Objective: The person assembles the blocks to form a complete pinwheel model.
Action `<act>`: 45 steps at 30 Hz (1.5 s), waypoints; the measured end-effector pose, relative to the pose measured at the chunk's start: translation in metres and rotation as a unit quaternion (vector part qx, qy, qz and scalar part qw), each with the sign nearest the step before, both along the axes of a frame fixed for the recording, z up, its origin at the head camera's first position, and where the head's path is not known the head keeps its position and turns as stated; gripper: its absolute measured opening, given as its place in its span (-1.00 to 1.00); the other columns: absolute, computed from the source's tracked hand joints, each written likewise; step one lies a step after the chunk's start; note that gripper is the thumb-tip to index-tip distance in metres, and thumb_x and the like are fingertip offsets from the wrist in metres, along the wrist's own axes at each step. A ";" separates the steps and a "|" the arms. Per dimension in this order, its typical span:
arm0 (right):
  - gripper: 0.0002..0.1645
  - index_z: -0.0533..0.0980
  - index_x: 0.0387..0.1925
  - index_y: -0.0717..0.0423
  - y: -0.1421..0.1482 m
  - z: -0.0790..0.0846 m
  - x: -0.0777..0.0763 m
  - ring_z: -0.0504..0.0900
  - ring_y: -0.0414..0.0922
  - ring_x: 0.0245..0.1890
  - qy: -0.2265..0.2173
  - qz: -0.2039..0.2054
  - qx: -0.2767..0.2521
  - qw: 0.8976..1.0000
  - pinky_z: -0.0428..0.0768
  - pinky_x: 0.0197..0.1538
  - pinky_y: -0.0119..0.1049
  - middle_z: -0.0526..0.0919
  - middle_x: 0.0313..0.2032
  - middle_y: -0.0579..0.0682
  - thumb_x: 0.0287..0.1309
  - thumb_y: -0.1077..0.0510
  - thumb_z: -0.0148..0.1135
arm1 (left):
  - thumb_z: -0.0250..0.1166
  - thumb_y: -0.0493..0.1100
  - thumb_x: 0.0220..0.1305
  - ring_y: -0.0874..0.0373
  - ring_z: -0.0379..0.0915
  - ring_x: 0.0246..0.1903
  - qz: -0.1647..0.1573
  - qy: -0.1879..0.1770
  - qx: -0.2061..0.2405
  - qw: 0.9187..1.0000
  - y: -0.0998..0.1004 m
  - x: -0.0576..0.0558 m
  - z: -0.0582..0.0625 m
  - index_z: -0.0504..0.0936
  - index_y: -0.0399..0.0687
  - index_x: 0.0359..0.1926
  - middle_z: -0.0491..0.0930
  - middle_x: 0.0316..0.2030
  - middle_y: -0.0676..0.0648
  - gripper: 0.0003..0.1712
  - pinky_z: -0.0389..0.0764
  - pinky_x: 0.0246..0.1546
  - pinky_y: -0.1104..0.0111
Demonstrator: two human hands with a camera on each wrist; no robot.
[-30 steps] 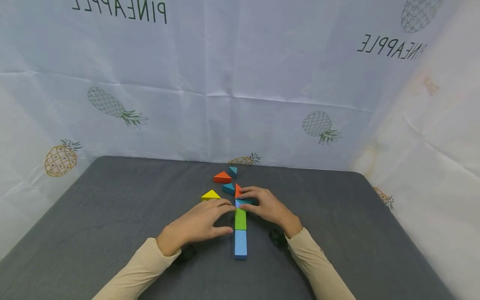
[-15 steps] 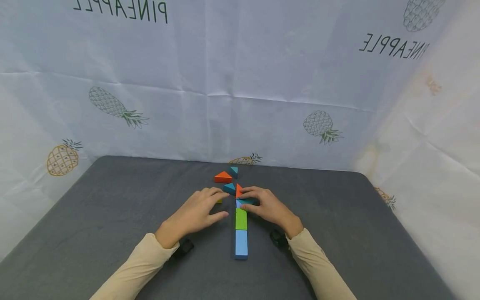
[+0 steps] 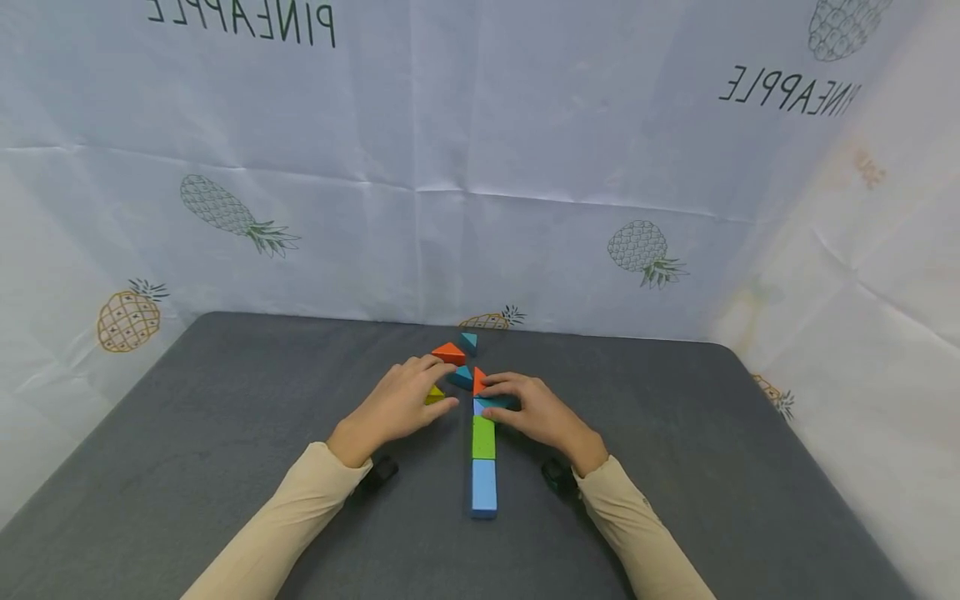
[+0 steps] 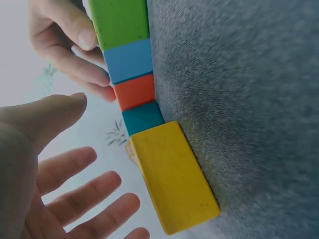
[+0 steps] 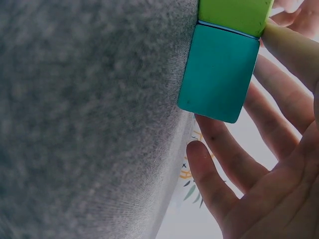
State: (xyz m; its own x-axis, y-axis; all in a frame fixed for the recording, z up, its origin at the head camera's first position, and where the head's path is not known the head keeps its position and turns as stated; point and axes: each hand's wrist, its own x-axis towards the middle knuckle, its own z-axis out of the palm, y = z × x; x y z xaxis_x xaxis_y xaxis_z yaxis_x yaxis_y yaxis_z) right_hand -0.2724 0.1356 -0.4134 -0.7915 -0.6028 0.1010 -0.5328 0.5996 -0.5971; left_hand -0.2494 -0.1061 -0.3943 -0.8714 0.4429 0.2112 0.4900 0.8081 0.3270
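The left hand [image 3: 395, 402] is loosely spread, gripping nothing, with the yellow triangle [image 3: 435, 395] near its fingers and partly hidden by them; the right hand [image 3: 542, 413] brackets the teal triangle [image 3: 501, 402] between thumb and fingers, though whether it pinches I can't tell. Both blocks look light, stiff and smooth, probably best held across opposite sides. The left wrist camera shows the yellow triangle's broad rectangular side, largely covered in the head view
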 end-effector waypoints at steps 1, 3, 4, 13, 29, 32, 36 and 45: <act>-0.57 0.61 0.14 0.03 0.000 0.000 0.000 0.46 0.08 0.33 -0.001 0.000 0.000 1.000 0.51 0.26 0.03 0.50 0.31 0.09 0.28 0.02 0.30 | 0.35 0.05 0.30 -0.15 0.48 0.11 0.001 -0.004 0.001 1.000 0.001 -0.002 0.000 0.52 -0.10 0.28 0.52 0.22 -0.17 -0.39 0.50 0.09 -0.09; -0.57 0.61 0.14 0.03 0.000 -0.001 -0.001 0.46 0.07 0.33 -0.002 0.000 -0.002 1.000 0.52 0.26 0.02 0.50 0.31 0.08 0.28 0.02 0.30 | 0.34 0.05 0.31 -0.16 0.47 0.13 0.003 -0.013 0.003 1.000 0.002 -0.005 0.001 0.51 -0.09 0.29 0.51 0.24 -0.18 -0.39 0.49 0.12 -0.10; -0.57 0.61 0.14 0.03 0.000 -0.001 -0.001 0.46 0.06 0.33 -0.003 0.000 -0.002 1.000 0.52 0.27 0.01 0.50 0.31 0.07 0.27 0.03 0.31 | 0.34 0.05 0.31 -0.16 0.47 0.12 0.003 -0.017 0.003 1.000 0.003 -0.006 0.001 0.51 -0.09 0.29 0.50 0.24 -0.18 -0.39 0.49 0.12 -0.09; -0.57 0.61 0.14 0.05 0.001 -0.001 -0.002 0.48 0.06 0.32 0.005 0.009 -0.005 1.000 0.53 0.26 0.00 0.50 0.31 0.09 0.28 0.03 0.30 | 0.35 0.02 0.30 -0.14 0.45 0.16 0.003 -0.062 0.006 0.998 0.009 -0.022 0.001 0.49 -0.10 0.31 0.50 0.23 -0.18 -0.38 0.50 0.15 -0.04; -0.57 0.61 0.15 0.06 0.001 -0.003 -0.003 0.47 0.06 0.33 -0.004 0.009 -0.009 1.000 0.52 0.27 0.00 0.49 0.31 0.09 0.28 0.03 0.30 | 0.29 -0.11 0.37 -0.02 0.51 0.14 -0.004 -0.103 0.016 0.995 0.015 -0.040 -0.003 0.55 -0.11 0.25 0.58 0.17 -0.11 -0.53 0.53 0.18 0.07; -0.57 0.61 0.15 0.05 0.001 -0.002 -0.003 0.45 0.06 0.34 -0.007 0.009 -0.011 1.000 0.51 0.28 0.00 0.49 0.32 0.09 0.28 0.03 0.30 | 0.28 -0.13 0.38 0.02 0.55 0.12 -0.004 -0.106 0.018 0.994 0.015 -0.043 -0.005 0.58 -0.09 0.22 0.62 0.15 -0.08 -0.57 0.54 0.17 0.09; -0.57 0.62 0.14 0.04 0.001 -0.002 -0.003 0.44 0.06 0.35 -0.007 0.008 -0.013 1.000 0.49 0.29 0.01 0.49 0.32 0.07 0.28 0.03 0.30 | 0.28 -0.14 0.37 0.02 0.57 0.11 -0.001 -0.103 0.024 0.994 0.014 -0.044 -0.006 0.63 -0.06 0.17 0.66 0.11 -0.06 -0.63 0.56 0.15 0.10; -0.57 0.61 0.14 0.04 0.001 -0.002 -0.003 0.44 0.07 0.36 -0.008 0.005 -0.010 1.000 0.48 0.30 0.03 0.50 0.32 0.07 0.28 0.01 0.30 | 0.31 -0.16 0.34 0.05 0.61 0.02 -0.004 -0.097 0.028 0.995 0.012 -0.043 -0.006 0.68 -0.04 0.07 0.69 0.02 -0.04 -0.70 0.61 0.05 0.15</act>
State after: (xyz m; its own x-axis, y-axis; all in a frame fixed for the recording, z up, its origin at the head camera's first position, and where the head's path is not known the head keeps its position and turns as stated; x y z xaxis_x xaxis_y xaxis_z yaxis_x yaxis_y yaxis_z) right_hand -0.2753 0.1366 -0.4155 -0.7868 -0.6091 0.0998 -0.5288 0.5819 -0.6178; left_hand -0.2924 -0.0939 -0.4000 -0.8951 0.4415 0.0631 0.4186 0.7829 0.4603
